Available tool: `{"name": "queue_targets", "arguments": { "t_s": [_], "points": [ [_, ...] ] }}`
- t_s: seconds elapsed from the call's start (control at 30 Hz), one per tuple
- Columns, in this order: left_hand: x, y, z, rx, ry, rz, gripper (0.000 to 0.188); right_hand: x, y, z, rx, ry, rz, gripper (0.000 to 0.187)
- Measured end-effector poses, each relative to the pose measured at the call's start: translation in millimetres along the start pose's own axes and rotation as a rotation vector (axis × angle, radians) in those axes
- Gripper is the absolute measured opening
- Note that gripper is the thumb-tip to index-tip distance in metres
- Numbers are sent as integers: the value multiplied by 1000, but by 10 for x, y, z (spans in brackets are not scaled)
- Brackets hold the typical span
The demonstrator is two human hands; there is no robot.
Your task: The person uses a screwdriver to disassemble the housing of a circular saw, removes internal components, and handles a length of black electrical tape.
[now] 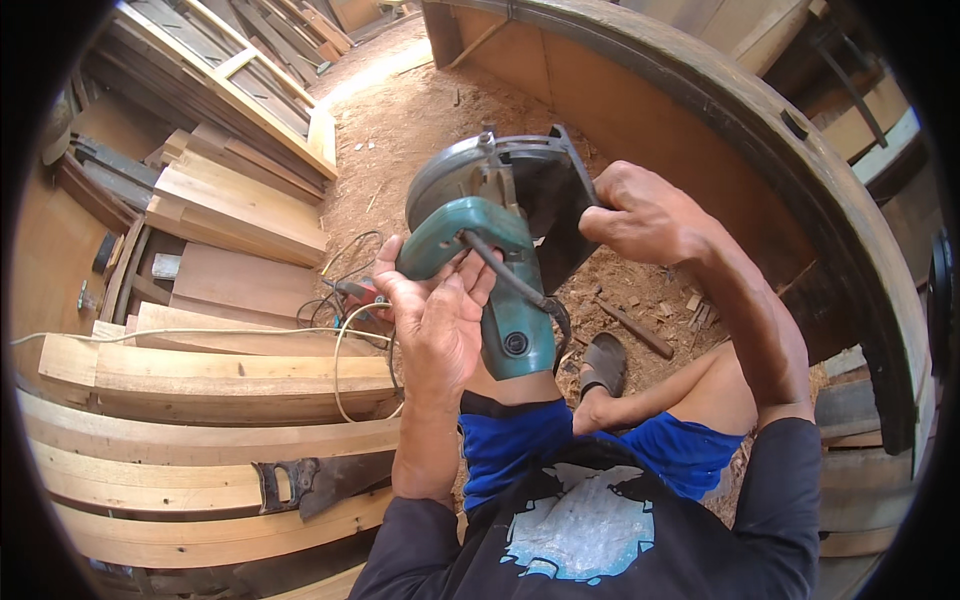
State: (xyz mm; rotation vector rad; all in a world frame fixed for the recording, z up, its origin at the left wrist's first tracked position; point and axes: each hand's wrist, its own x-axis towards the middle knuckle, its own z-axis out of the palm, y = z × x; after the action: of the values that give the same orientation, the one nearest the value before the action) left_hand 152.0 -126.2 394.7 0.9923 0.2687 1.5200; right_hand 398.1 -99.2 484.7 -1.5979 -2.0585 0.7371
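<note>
The left hand (440, 325), palm turned up, is closed around the handle of a green-bodied handheld circular saw with a grey metal blade guard (518, 325); the right hand (645, 215) has its fingers curled on the edge of the saw's dark flat base plate (575, 185). The saw is thus held between the two hands, raised over the person's lap. A thick dark rubber cord (505, 268) loops from the handle just beside the left fingers. Below the grip are blue cloth shorts (515, 440) and a dark open-toed sandal (604, 364). Left of the grip, pale sawn timber beams (240, 372) lie in rows, a dark-handled handsaw (325, 482) resting on them. Right of the right hand curves a large brown wooden panel with a dark rim (690, 125). Farther beyond the grip, a pale wooden frame (235, 65) lies past the sawdust-covered floor (385, 130).
</note>
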Motion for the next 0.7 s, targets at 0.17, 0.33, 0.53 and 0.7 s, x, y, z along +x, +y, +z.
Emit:
{"name": "queue_targets", "arguments": {
  "t_s": [0.17, 0.33, 0.53, 0.7],
  "points": [
    [-59, -107, -188, 4, 79, -83, 71, 19, -35, 102, -86, -12, 33, 33],
    [-61, -101, -310, -33, 72, -106, 67, 147, -152, 113, -93, -31, 78, 33],
    [-103, 48, -534, -52, 59, -307, 61, 322, -169, 205, -241, -132, 82, 39],
    [-165, 100, -631, 105, 10, -374, 51, 405, -150, 287, -224, -109, 32, 34]
  ]
}}
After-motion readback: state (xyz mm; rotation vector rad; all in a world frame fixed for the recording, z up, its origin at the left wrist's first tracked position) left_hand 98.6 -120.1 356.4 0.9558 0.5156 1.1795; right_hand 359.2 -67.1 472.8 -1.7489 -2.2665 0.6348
